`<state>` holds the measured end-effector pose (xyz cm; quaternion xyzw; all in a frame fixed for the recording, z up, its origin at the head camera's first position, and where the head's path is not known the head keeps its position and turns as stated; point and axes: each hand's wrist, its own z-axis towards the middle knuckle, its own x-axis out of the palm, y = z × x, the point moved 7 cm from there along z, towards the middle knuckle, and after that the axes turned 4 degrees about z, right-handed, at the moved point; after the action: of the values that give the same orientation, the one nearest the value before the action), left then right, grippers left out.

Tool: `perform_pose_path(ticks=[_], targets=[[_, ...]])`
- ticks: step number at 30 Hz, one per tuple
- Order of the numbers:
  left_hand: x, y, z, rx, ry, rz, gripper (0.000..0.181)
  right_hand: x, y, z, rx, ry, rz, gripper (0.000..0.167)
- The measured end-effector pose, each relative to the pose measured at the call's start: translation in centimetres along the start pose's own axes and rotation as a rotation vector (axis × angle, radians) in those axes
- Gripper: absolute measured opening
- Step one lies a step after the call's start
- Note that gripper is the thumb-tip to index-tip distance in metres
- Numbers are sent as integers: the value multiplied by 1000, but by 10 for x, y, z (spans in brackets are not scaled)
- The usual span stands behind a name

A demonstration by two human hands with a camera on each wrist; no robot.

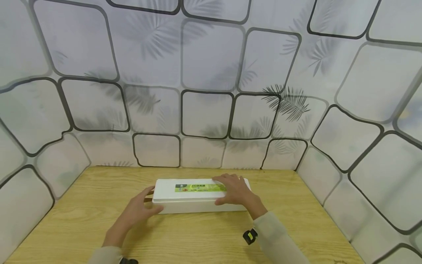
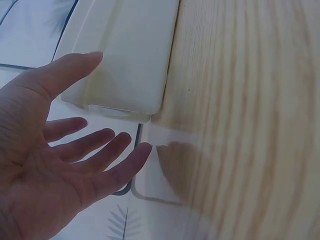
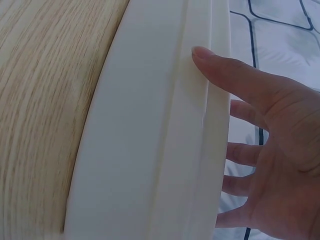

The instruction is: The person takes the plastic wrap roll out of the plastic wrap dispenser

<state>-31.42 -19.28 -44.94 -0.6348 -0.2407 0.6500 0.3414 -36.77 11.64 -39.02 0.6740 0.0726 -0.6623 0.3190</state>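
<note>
A long white plastic box (image 1: pixel 191 206) with a fitted lid (image 1: pixel 165 189) lies across the wooden table. On the lid is a green and yellow printed label (image 1: pixel 199 188), partly covered by my right hand (image 1: pixel 235 190). That hand spans the lid near its right end, thumb on the front edge and fingers reaching over to the far edge. My left hand (image 1: pixel 140 209) is at the box's left end, its fingers spread. In the left wrist view the left thumb (image 2: pixel 75 70) lies over the box's side, and the other fingers stand apart beyond its end.
The wooden table (image 1: pixel 184 238) spreads around the box on all sides. Patterned cloth walls (image 1: pixel 207 113) with leaf prints and dark outlines rise behind the table and along both its sides. A black strap piece (image 1: pixel 250 236) hangs at the right cuff.
</note>
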Motion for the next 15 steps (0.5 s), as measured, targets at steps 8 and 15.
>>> perform_pose_path(ticks=[8, 15], targets=[[1, 0, -1, -25, 5, -39, 90, 0, 0, 0, 7, 16, 15, 87], [4, 3, -1, -14, -27, -45, 81, 2, -1, 1, 5, 42, 17, 89]])
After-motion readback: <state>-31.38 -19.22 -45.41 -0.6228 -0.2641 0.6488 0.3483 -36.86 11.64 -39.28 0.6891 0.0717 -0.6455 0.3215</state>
